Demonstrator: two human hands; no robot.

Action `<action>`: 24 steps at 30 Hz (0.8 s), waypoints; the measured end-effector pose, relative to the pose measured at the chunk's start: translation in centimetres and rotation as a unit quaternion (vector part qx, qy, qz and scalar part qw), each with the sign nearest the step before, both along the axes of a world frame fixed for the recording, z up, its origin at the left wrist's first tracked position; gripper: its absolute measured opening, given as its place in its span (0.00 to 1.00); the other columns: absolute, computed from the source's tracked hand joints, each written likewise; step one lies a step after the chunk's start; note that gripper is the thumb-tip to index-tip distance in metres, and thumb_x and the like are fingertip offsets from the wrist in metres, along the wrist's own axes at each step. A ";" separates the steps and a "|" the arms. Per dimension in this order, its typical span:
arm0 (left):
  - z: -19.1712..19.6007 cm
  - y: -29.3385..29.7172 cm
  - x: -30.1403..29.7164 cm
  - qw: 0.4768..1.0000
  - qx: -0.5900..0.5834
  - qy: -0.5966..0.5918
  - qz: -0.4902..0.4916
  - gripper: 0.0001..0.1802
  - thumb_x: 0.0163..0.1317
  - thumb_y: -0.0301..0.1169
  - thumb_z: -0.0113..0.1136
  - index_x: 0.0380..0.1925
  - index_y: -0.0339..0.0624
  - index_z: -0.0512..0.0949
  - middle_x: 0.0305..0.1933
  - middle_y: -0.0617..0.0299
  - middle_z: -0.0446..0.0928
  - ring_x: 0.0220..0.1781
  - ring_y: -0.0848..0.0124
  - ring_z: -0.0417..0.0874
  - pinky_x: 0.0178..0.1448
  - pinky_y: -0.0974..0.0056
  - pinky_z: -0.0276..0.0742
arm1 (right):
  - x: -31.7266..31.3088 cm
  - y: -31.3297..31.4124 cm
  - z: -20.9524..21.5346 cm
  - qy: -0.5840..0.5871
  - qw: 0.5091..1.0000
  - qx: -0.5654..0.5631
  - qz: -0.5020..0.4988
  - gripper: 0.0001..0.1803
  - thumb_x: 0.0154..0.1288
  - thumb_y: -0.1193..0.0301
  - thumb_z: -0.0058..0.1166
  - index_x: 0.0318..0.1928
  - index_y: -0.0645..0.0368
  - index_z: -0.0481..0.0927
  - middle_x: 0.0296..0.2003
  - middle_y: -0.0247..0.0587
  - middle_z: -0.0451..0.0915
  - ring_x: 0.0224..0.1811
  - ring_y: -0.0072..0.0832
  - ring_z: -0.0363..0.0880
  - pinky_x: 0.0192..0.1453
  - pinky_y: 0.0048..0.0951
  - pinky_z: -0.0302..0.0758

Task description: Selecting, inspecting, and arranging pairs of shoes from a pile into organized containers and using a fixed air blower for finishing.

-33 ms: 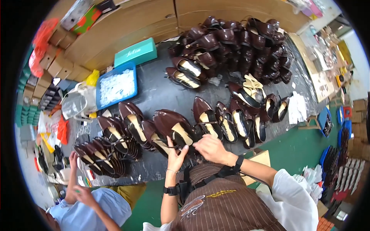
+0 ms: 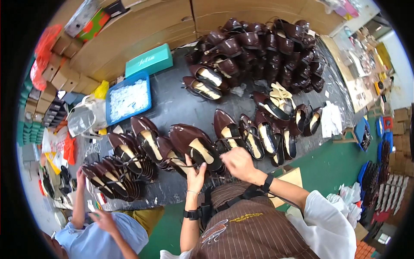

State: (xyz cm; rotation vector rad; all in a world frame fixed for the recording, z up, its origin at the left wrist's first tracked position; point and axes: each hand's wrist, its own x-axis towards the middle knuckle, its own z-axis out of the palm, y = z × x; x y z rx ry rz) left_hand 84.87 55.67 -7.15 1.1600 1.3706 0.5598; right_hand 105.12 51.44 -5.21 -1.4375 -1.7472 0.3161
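Observation:
A dark brown, glossy pointed-toe shoe (image 2: pixel 192 139) with a pale insole lies at the front middle of the table, toe pointing away from me. My left hand (image 2: pixel 196 177) grips it at the heel end, with thumb and fingers around the back and a thin dark strap beside them. Close to the right of the heel, my right hand (image 2: pixel 239 164) is closed, its fingers curled; whatever is in them is hidden. Beside the left hand lies another brown shoe (image 2: pixel 169 151), partly covered. A further brown pointed shoe (image 2: pixel 225 123) stands just beyond my right hand.
Stacked brown shoes (image 2: pixel 113 179) sit front left, near a co-worker's hand (image 2: pixel 105 221). More shoes (image 2: pixel 263 52) are heaped at the back. A blue tray (image 2: pixel 148 101) of small white pieces and a teal box (image 2: pixel 148 60) stand back left. White gloves (image 2: pixel 331 120) lie at right.
My right hand has shifted slightly right, a little farther from the shoe's heel. My left hand keeps its hold. The whole view has moved slightly.

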 end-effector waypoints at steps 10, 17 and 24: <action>-2.3 -0.6 0.1 0.966 0.142 0.208 -0.054 0.36 0.59 0.32 0.61 0.65 0.31 0.58 0.58 0.37 0.70 0.58 0.46 0.74 0.61 0.54 0.69 | 11.1 -8.2 -5.8 -0.170 0.851 -0.345 -0.358 0.18 0.54 0.70 0.58 0.46 0.60 0.73 0.45 0.47 0.72 0.51 0.44 0.69 0.51 0.44 0.69; 1.9 -0.7 1.9 0.954 0.137 0.260 -0.064 0.43 0.61 0.42 0.61 0.69 0.34 0.53 0.64 0.35 0.65 0.65 0.44 0.68 0.65 0.54 0.65 | 10.6 -9.1 -8.2 0.045 0.765 -0.387 -0.513 0.37 0.59 0.56 0.54 0.64 0.64 0.60 0.56 0.63 0.68 0.59 0.56 0.67 0.63 0.47 0.65; 0.5 -1.0 -0.6 0.951 0.171 0.228 -0.122 0.43 0.67 0.49 0.51 0.71 0.34 0.47 0.68 0.35 0.59 0.61 0.43 0.72 0.63 0.54 0.68 | 8.9 -9.0 -8.2 0.083 0.749 -0.393 -0.526 0.43 0.61 0.47 0.50 0.69 0.59 0.52 0.54 0.65 0.71 0.53 0.59 0.73 0.57 0.51 0.70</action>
